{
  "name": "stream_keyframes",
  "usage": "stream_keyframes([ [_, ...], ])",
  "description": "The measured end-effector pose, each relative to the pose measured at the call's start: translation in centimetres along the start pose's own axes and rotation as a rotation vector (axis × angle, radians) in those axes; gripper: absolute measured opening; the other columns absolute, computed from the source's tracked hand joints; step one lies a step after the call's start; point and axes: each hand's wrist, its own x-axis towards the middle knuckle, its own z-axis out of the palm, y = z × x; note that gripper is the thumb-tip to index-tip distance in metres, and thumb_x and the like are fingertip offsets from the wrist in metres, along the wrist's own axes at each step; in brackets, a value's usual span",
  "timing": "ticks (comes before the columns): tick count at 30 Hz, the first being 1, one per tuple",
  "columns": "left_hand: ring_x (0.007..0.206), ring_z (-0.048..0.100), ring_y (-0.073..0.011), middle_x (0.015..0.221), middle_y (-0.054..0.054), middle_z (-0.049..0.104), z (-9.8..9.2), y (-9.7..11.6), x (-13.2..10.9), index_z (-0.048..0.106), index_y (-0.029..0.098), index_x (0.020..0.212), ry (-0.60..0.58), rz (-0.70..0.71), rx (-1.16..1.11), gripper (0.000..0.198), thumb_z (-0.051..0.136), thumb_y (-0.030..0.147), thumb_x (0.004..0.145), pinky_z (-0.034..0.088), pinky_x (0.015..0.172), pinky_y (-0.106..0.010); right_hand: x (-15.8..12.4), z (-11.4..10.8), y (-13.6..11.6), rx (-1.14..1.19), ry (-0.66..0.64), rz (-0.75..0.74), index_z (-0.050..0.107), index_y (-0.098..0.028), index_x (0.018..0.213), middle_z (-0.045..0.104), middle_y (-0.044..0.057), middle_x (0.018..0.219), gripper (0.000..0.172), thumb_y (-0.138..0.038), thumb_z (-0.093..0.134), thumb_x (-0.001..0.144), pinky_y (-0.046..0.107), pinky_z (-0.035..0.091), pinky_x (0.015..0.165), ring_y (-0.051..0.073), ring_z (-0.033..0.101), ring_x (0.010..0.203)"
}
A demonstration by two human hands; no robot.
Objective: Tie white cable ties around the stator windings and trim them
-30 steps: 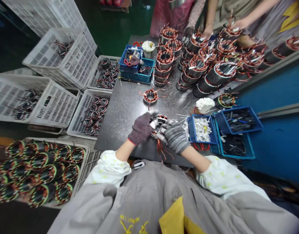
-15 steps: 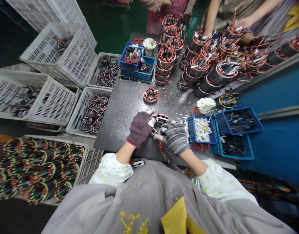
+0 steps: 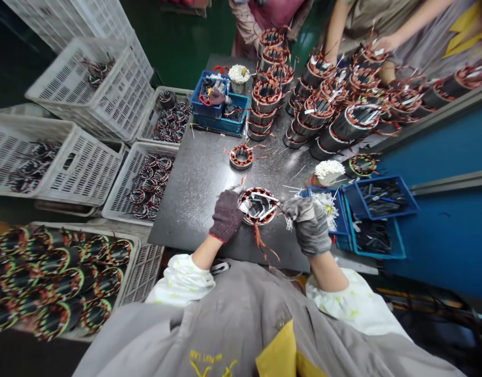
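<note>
A ring-shaped copper-wound stator [image 3: 259, 191] lies near the front edge of the dark table, with white strips inside it and orange wires trailing toward me. My left hand [image 3: 227, 213], in a dark maroon glove, grips the stator's left rim with its fingers. To the right of the ring is my right hand [image 3: 309, 222] in a grey striped glove, its fingers pinched together by the ring's right edge at a thin wire or strip that is too small to make out. A smaller wound stator [image 3: 241, 157] rests farther back.
Stacked stators [image 3: 266, 97] fill the back and right of the table [image 3: 186, 196]. Blue bins [image 3: 385, 198] of strips stand at the right, and blue trays [image 3: 235, 125] at the back left. White crates [image 3: 95, 173] flank the left side. Other people work across the table.
My right hand has moved off the top of the stator to its right side, uncovering the ring and the white strips. My left hand stays at the left rim.
</note>
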Motion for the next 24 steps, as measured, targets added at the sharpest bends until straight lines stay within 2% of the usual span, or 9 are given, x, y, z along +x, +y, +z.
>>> stream_keyframes([
  [4, 0.137, 0.048, -0.0375, 0.144, -0.016, 0.06, -1.2, 1.9, 1.7, 0.065, 0.022, 0.129, -0.096, 0.086, 0.247, 0.037, 0.061, 0.035, 0.095, 0.037, 0.112, -0.055, 2.9, -0.3, -1.3, -0.192, -0.029, -0.068, 0.072, -0.016, 0.115, 0.071, 0.017, 0.124, 0.036, -0.042, 0.06, 0.094, 0.052, 0.045, 0.109, 0.034, 0.061, 0.118],
  [6, 0.128, 0.055, -0.0358, 0.131, -0.016, 0.066, -1.1, 1.8, 2.6, 0.068, 0.02, 0.117, -0.18, 0.087, 0.25, 0.027, 0.06, 0.028, 0.093, 0.041, 0.107, -0.053, 4.7, 0.7, -2.6, -0.377, -0.118, -0.12, 0.068, -0.012, 0.125, 0.063, 0.021, 0.14, 0.044, -0.036, 0.067, 0.088, 0.057, 0.036, 0.115, 0.039, 0.053, 0.129],
  [8, 0.123, 0.059, -0.0303, 0.126, -0.013, 0.068, -0.8, 0.8, 3.1, 0.067, 0.019, 0.117, -0.168, 0.082, 0.119, 0.026, 0.059, 0.025, 0.092, 0.045, 0.107, -0.046, 6.5, 1.9, -3.7, -0.501, -0.222, -0.158, 0.065, -0.011, 0.133, 0.058, 0.022, 0.147, 0.046, -0.028, 0.064, 0.09, 0.058, 0.031, 0.117, 0.038, 0.049, 0.133],
  [11, 0.124, 0.062, -0.0256, 0.13, -0.011, 0.067, 0.0, -1.7, 2.6, 0.061, 0.019, 0.125, -0.047, 0.092, -0.133, 0.036, 0.064, 0.03, 0.092, 0.048, 0.108, -0.04, 8.0, 3.1, -4.5, -0.574, -0.302, -0.233, 0.065, -0.014, 0.135, 0.059, 0.02, 0.147, 0.042, -0.025, 0.059, 0.094, 0.055, 0.033, 0.114, 0.035, 0.051, 0.13],
  [15, 0.12, 0.065, -0.0254, 0.125, -0.01, 0.07, 1.0, -3.1, 1.3, 0.061, 0.019, 0.124, 0.006, 0.081, -0.257, 0.033, 0.063, 0.033, 0.094, 0.051, 0.108, -0.042, 7.6, 3.4, -4.1, -0.593, -0.356, -0.371, 0.074, -0.018, 0.116, 0.071, 0.016, 0.127, 0.032, -0.027, 0.047, 0.102, 0.047, 0.043, 0.099, 0.031, 0.06, 0.111],
  [17, 0.12, 0.066, -0.0253, 0.125, -0.01, 0.07, 1.4, -2.9, 1.0, 0.062, 0.019, 0.123, 0.019, 0.056, -0.269, 0.031, 0.062, 0.033, 0.096, 0.052, 0.107, -0.041, 6.9, 3.6, -3.7, -0.491, -0.362, -0.379, 0.077, -0.018, 0.104, 0.075, 0.014, 0.112, 0.029, -0.026, 0.049, 0.102, 0.044, 0.045, 0.092, 0.029, 0.062, 0.101],
  [19, 0.117, 0.068, -0.0242, 0.124, -0.009, 0.071, 1.6, -2.6, 0.9, 0.062, 0.02, 0.124, 0.026, 0.031, -0.282, 0.03, 0.062, 0.034, 0.097, 0.054, 0.104, -0.039, 6.7, 3.9, -3.4, -0.185, -0.284, -0.283, 0.075, -0.018, 0.088, 0.074, 0.011, 0.092, 0.024, -0.03, 0.057, 0.098, 0.04, 0.047, 0.085, 0.024, 0.062, 0.088],
  [22, 0.112, 0.069, -0.0223, 0.121, -0.007, 0.072, 1.5, -2.7, 0.8, 0.062, 0.02, 0.125, 0.021, 0.025, -0.3, 0.03, 0.062, 0.033, 0.097, 0.056, 0.1, -0.036, 7.7, 3.5, -2.5, 0.452, 0.036, -0.05, 0.065, -0.021, 0.074, 0.064, 0.002, 0.072, 0.031, -0.041, 0.057, 0.096, 0.032, 0.049, 0.072, 0.017, 0.058, 0.071],
  [24, 0.11, 0.069, -0.0223, 0.12, -0.008, 0.073, 1.2, -2.9, 0.7, 0.063, 0.019, 0.124, 0.004, 0.029, -0.291, 0.03, 0.061, 0.033, 0.098, 0.056, 0.097, -0.036, 8.9, 1.9, -1.3, 0.712, 0.213, -0.019, 0.058, -0.024, 0.073, 0.06, -0.001, 0.07, 0.036, -0.041, 0.045, 0.102, 0.028, 0.051, 0.069, 0.015, 0.057, 0.069],
])
